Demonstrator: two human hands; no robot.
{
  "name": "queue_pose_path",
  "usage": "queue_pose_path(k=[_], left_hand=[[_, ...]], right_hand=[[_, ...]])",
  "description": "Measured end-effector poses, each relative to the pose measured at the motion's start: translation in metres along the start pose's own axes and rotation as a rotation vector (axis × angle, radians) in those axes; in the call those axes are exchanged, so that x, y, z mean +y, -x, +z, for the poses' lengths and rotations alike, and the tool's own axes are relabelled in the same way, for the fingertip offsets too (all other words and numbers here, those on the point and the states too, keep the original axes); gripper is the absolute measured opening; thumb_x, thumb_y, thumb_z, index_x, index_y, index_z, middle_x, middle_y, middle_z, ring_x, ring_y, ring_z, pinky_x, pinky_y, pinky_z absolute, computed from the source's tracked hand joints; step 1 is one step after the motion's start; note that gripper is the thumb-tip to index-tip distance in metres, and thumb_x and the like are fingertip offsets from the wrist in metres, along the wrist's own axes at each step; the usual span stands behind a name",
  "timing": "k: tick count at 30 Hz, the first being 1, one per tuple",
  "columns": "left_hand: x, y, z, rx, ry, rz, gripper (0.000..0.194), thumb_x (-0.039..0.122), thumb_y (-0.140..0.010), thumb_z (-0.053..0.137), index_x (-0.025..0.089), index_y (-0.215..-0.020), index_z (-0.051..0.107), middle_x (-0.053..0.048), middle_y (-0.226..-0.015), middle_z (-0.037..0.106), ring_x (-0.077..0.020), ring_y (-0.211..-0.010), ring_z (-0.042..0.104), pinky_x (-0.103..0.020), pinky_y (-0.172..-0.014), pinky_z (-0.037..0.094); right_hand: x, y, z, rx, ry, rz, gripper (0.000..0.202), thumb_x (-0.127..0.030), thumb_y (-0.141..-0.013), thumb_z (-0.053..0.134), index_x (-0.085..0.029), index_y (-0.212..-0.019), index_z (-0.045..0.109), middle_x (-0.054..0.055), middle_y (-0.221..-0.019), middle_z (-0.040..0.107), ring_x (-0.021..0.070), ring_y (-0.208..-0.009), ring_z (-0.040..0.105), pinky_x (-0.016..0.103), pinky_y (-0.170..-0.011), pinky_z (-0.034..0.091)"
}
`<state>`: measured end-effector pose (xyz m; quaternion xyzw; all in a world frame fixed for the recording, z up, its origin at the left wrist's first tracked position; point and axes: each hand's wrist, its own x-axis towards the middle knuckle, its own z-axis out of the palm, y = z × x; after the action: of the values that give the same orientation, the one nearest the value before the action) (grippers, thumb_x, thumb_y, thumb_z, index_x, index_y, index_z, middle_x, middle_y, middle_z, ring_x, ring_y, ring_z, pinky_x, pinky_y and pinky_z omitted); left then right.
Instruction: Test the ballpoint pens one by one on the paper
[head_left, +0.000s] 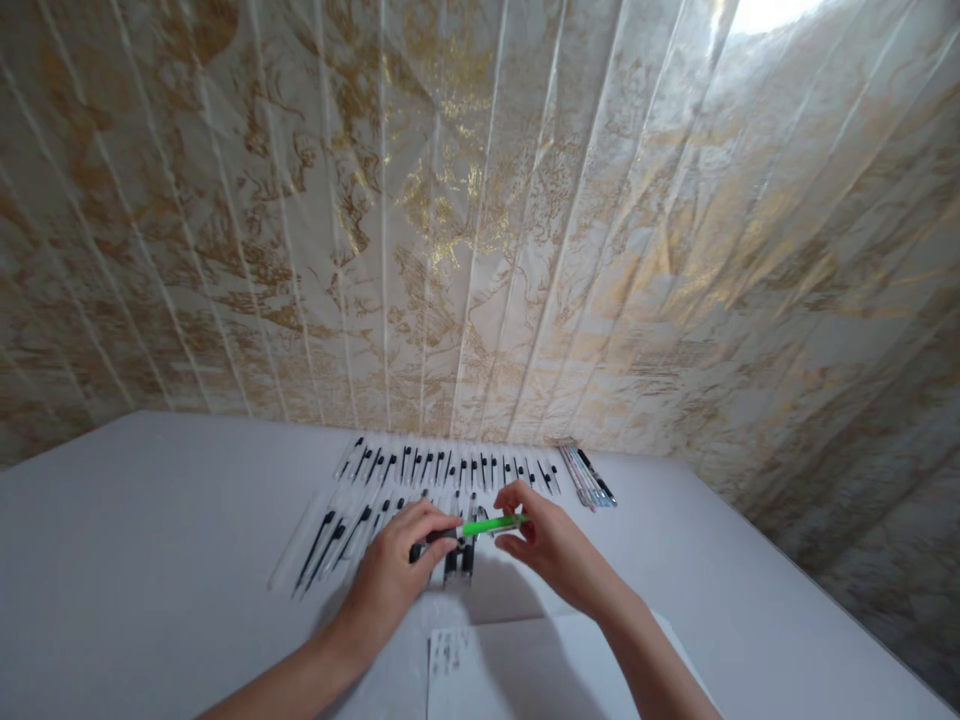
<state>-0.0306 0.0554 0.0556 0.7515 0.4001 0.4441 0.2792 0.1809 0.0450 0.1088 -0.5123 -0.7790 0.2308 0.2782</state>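
A pen with a bright green barrel [491,525] and a black end is held level between my two hands. My left hand [397,555] pinches the black end between thumb and fingers. At the green end, my right hand [544,540] has its fingers curled around the tip, though the exact contact is partly hidden. Just below the pen, several black pieces [458,568] lie side by side on the white table [187,560]. Clear pens with black parts [330,550] lie slanted to the left of my left hand, some partly covered by it.
A long row of clear pens with black parts [450,470] runs along the back of the table. Right of it lies a group of pale and dark pens [589,480]. White paper with handwriting [480,680] is near me. A gold-patterned curtain [450,250] hangs behind.
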Motion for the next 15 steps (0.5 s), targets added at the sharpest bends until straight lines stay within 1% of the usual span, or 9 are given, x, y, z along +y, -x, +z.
queue_pose_path(k=[2,5,8,9,10,11,13,14,15], left_hand=[[0.0001,-0.0001,-0.0017,0.001,0.009,-0.013,0.016,0.022,-0.087,0.055,0.023,-0.092,0.070,-0.003,-0.091,0.064,-0.0193,-0.088,0.061,-0.031,-0.082,0.046],[0.0012,0.0002,-0.0029,0.022,0.018,0.007,0.015,0.021,-0.086,0.056,0.023,-0.090,0.070,-0.002,-0.090,0.064,-0.0193,-0.089,0.061,-0.031,-0.082,0.046],[0.0024,0.0000,-0.0021,0.029,0.034,0.029,0.014,0.019,-0.085,0.056,0.023,-0.088,0.069,-0.002,-0.089,0.064,-0.0190,-0.089,0.060,-0.031,-0.081,0.046],[0.0025,-0.0001,-0.0017,0.026,0.041,0.030,0.014,0.018,-0.085,0.056,0.023,-0.088,0.069,-0.002,-0.089,0.064,-0.0189,-0.089,0.060,-0.030,-0.081,0.046],[0.0024,-0.0003,-0.0013,0.025,0.047,0.024,0.013,0.018,-0.085,0.056,0.023,-0.088,0.068,-0.002,-0.089,0.064,-0.0188,-0.089,0.061,-0.031,-0.081,0.046],[0.0021,-0.0005,-0.0010,0.024,0.052,0.014,0.013,0.019,-0.085,0.056,0.023,-0.088,0.068,-0.002,-0.089,0.064,-0.0188,-0.089,0.061,-0.031,-0.082,0.046],[0.0009,-0.0006,-0.0007,0.024,0.058,-0.015,0.014,0.019,-0.085,0.056,0.023,-0.089,0.069,-0.002,-0.090,0.064,-0.0187,-0.088,0.061,-0.031,-0.082,0.046],[0.0002,-0.0004,-0.0006,0.022,0.057,-0.027,0.014,0.019,-0.085,0.056,0.023,-0.090,0.069,-0.002,-0.090,0.063,-0.0187,-0.089,0.061,-0.031,-0.082,0.046],[-0.0006,-0.0002,-0.0005,0.020,0.056,-0.031,0.015,0.019,-0.085,0.056,0.023,-0.091,0.069,-0.002,-0.090,0.063,-0.0186,-0.089,0.061,-0.031,-0.082,0.045]], right_hand=[[0.0014,-0.0004,-0.0020,0.012,0.013,0.016,0.004,-0.024,-0.086,0.056,-0.021,-0.086,0.053,-0.003,-0.070,0.056,0.0125,-0.061,0.047,0.021,-0.056,0.032],[0.0021,-0.0006,-0.0037,-0.068,0.023,0.064,0.025,-0.039,-0.090,0.053,-0.019,-0.074,0.057,-0.005,-0.057,0.048,0.0113,-0.053,0.042,0.022,-0.052,0.027],[0.0023,-0.0003,-0.0053,-0.174,-0.041,0.134,0.051,-0.051,-0.095,0.037,-0.017,-0.064,0.059,-0.004,-0.050,0.044,0.0105,-0.048,0.041,0.023,-0.051,0.029],[0.0026,-0.0002,-0.0060,-0.184,-0.057,0.141,0.054,-0.052,-0.096,0.034,-0.017,-0.065,0.061,-0.004,-0.050,0.044,0.0107,-0.048,0.042,0.023,-0.052,0.031],[0.0030,-0.0001,-0.0069,-0.173,-0.065,0.133,0.051,-0.051,-0.096,0.035,-0.017,-0.071,0.064,-0.003,-0.052,0.046,0.0110,-0.050,0.044,0.023,-0.053,0.032],[0.0035,-0.0001,-0.0078,-0.148,-0.070,0.113,0.042,-0.050,-0.094,0.041,-0.017,-0.081,0.065,-0.003,-0.056,0.049,0.0113,-0.052,0.045,0.023,-0.054,0.032],[0.0046,-0.0002,-0.0094,-0.079,-0.089,0.065,0.026,-0.044,-0.089,0.054,-0.020,-0.098,0.061,-0.004,-0.065,0.051,0.0114,-0.056,0.046,0.022,-0.053,0.033],[0.0049,-0.0004,-0.0098,-0.054,-0.105,0.054,0.024,-0.041,-0.087,0.058,-0.021,-0.099,0.059,-0.005,-0.066,0.051,0.0113,-0.056,0.045,0.021,-0.052,0.032],[0.0051,-0.0006,-0.0098,-0.042,-0.116,0.062,0.021,-0.040,-0.087,0.057,-0.020,-0.094,0.058,-0.005,-0.063,0.050,0.0111,-0.055,0.044,0.021,-0.052,0.032]])
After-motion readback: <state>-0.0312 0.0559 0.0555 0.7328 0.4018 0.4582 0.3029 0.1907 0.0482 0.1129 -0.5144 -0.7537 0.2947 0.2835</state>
